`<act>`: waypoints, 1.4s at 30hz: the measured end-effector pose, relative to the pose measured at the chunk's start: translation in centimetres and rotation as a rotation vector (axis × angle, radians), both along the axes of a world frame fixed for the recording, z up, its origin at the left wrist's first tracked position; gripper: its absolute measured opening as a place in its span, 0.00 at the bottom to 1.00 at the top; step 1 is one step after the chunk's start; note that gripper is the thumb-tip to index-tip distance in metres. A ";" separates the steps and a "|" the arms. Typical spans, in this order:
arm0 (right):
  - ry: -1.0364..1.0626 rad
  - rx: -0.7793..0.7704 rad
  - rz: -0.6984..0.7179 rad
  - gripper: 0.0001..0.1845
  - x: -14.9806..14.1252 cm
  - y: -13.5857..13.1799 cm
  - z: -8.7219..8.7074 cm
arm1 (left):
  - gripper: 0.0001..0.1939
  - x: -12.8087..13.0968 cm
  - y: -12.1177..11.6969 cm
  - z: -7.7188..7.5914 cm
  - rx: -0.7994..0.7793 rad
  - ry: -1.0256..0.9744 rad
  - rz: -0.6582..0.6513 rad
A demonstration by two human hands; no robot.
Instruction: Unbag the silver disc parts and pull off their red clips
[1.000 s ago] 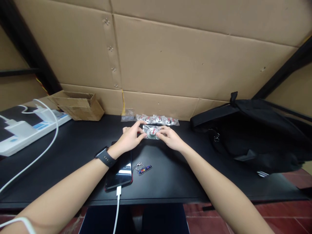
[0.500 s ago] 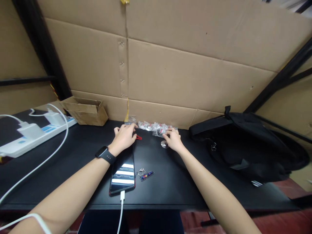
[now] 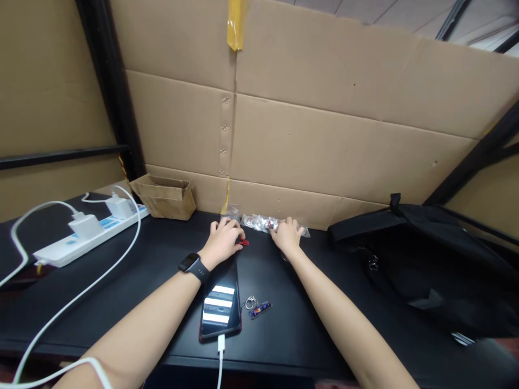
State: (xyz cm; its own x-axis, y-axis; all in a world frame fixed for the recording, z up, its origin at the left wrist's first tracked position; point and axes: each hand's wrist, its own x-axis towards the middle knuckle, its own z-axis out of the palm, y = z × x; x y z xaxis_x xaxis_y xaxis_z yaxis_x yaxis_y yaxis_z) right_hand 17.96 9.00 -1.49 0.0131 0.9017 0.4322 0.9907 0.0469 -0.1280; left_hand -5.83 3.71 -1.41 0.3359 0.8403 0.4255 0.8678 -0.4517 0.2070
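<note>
Sealed packets (image 3: 259,222) lay in a row at the foot of the cardboard wall (image 3: 292,162), directly under and to the left of the right hand (image 3: 287,236), whose bent fingers covered part of the row; some clear plastic poked out past them on the right. Whether those fingers gripped anything could not be told. The left hand (image 3: 223,241) sat just left of the row, fingers curved and partly spread, thumb and forefinger beside a red loop (image 3: 244,243); it was unclear whether they had hold of it.

A second earlier, both hands had pinched a single packet between them in front of the row. Half a second later they had parted, the right hand beside that packet near the row, the left by the red loop, where it remained. The right hand now reached farther over the row, and the view had tipped upward.
</note>
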 end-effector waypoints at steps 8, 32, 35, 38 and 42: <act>-0.081 0.053 0.096 0.08 0.4 -0.6 0.3 | 0.03 0.2 0.2 -0.6 -0.020 0.009 -0.033; 0.186 -0.323 0.518 0.26 9.5 -6.5 1.0 | 0.07 1.9 -1.0 1.0 -0.081 -0.113 -0.154; 0.158 -0.313 0.541 0.23 9.2 -6.0 0.6 | 0.08 2.5 -1.4 1.4 -0.142 -0.171 -0.215; 0.175 -0.298 0.582 0.17 8.8 -5.5 0.4 | 0.08 3.0 -1.8 1.6 -0.173 -0.201 -0.266; 0.215 -0.265 0.567 0.17 8.4 -5.4 0.1 | 0.05 3.3 -2.0 1.4 -0.175 -0.217 -0.274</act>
